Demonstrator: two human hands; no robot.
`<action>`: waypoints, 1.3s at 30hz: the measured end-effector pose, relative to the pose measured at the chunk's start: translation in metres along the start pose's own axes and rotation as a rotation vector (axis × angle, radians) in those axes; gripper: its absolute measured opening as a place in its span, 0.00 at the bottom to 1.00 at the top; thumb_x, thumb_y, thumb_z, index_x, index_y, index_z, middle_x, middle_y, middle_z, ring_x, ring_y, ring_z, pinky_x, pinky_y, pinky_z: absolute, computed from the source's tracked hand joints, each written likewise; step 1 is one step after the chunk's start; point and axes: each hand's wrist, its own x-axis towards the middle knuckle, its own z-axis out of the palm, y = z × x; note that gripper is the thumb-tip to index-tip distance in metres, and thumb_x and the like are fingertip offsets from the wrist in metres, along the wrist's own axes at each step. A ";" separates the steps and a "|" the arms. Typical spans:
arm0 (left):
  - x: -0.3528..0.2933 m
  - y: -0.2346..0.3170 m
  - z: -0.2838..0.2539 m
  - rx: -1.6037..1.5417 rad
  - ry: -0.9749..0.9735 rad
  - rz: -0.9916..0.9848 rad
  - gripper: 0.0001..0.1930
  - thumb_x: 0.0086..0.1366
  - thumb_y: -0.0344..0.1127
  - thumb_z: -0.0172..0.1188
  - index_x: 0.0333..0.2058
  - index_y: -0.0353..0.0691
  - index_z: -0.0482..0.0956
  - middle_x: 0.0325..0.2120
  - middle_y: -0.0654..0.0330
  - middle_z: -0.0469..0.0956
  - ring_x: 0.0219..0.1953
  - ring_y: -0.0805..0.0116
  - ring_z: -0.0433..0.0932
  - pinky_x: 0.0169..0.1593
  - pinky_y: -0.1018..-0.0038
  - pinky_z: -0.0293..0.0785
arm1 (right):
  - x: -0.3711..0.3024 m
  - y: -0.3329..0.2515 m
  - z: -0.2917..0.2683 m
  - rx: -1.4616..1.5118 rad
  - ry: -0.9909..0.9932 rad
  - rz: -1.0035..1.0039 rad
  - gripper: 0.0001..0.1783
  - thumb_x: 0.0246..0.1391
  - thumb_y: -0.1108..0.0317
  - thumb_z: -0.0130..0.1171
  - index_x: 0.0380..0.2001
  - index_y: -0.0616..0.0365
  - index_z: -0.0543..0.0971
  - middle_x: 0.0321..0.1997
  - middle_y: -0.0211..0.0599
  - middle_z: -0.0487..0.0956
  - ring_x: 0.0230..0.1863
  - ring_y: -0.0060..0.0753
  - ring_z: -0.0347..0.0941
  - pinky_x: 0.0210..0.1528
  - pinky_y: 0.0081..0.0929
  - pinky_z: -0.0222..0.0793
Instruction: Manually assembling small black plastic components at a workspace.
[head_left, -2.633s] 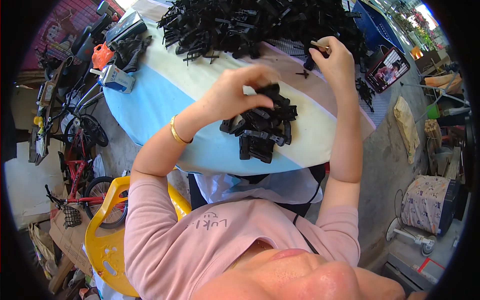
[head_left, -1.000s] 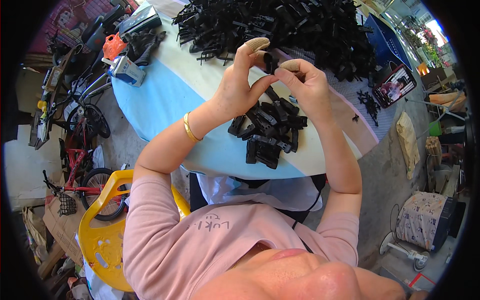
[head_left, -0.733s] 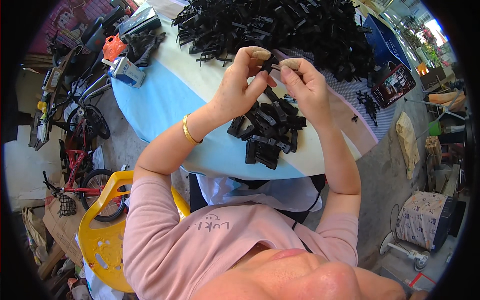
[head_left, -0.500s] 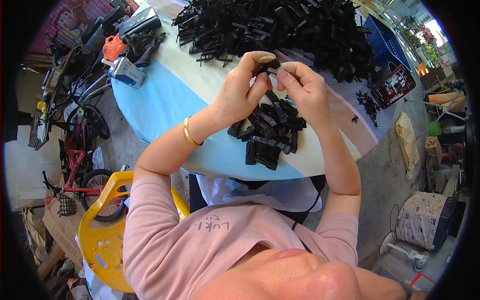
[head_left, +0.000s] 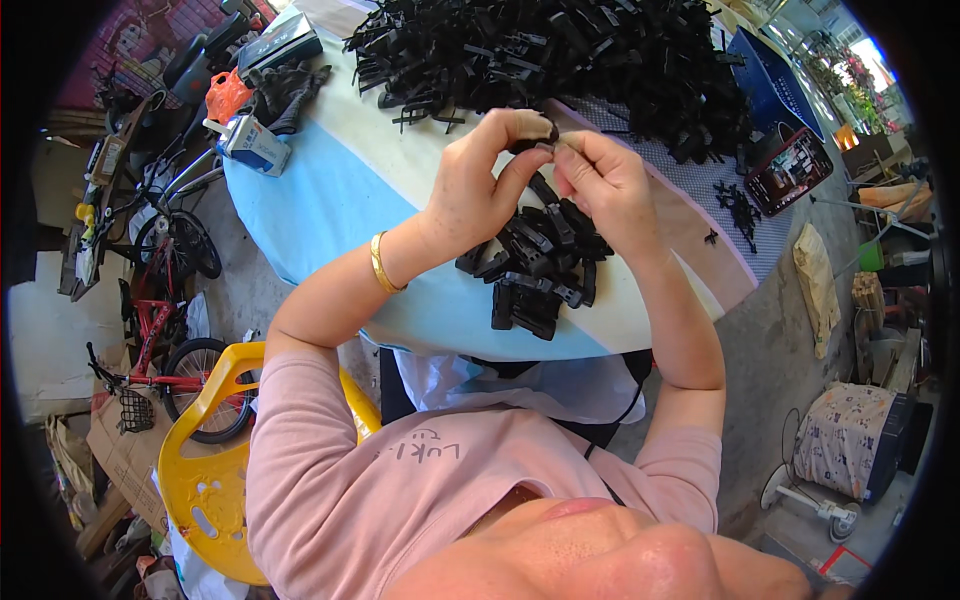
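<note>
My left hand (head_left: 485, 180) is closed, thumb and forefinger gripping a small black plastic part (head_left: 527, 147), mostly covered by the fingers. Close against it, my right hand (head_left: 608, 185) is pinched at the same spot; whatever its fingertips hold is too small to make out. Below both hands lies a small heap of black plastic clips (head_left: 535, 245) on the cloth-covered table (head_left: 330, 225). Beyond the hands rises a much larger pile of similar black parts (head_left: 550, 60).
On the right are tiny black pieces (head_left: 737, 210), a phone (head_left: 788, 172) and a blue basket (head_left: 768, 85). At left sit a blue-white carton (head_left: 254, 146) and dark gloves (head_left: 290, 98). A yellow chair (head_left: 215, 480) and a red bicycle (head_left: 150, 325) stand beyond the table's left edge.
My fingertips have shifted slightly: the right thumb and fingers now pinch tighter against the left hand. Less of the black part shows between them. The heaps look the same.
</note>
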 end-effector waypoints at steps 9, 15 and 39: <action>0.012 0.000 -0.011 -1.380 -0.018 -0.765 0.15 0.67 0.30 0.40 0.51 0.33 0.61 0.45 0.49 0.69 0.49 0.57 0.72 0.51 0.67 0.72 | 0.000 -0.010 -0.012 -0.368 0.092 -0.421 0.10 0.43 0.75 0.64 0.31 0.62 0.76 0.24 0.23 0.74 0.21 0.08 0.60 0.22 0.07 0.53; 0.011 0.001 -0.014 -0.894 -0.244 -0.646 0.18 0.64 0.27 0.48 0.52 0.35 0.61 0.37 0.60 0.72 0.39 0.73 0.74 0.46 0.75 0.73 | -0.002 -0.013 -0.016 -0.123 0.038 -0.151 0.10 0.42 0.77 0.64 0.32 0.62 0.77 0.28 0.25 0.77 0.25 0.10 0.67 0.28 0.08 0.62; 0.002 0.010 -0.009 -0.519 -0.183 -0.462 0.18 0.57 0.23 0.56 0.47 0.34 0.67 0.40 0.61 0.73 0.42 0.76 0.72 0.47 0.79 0.70 | -0.004 -0.016 -0.006 -0.065 -0.046 0.005 0.10 0.55 0.69 0.53 0.34 0.65 0.77 0.20 0.24 0.72 0.22 0.11 0.64 0.24 0.10 0.58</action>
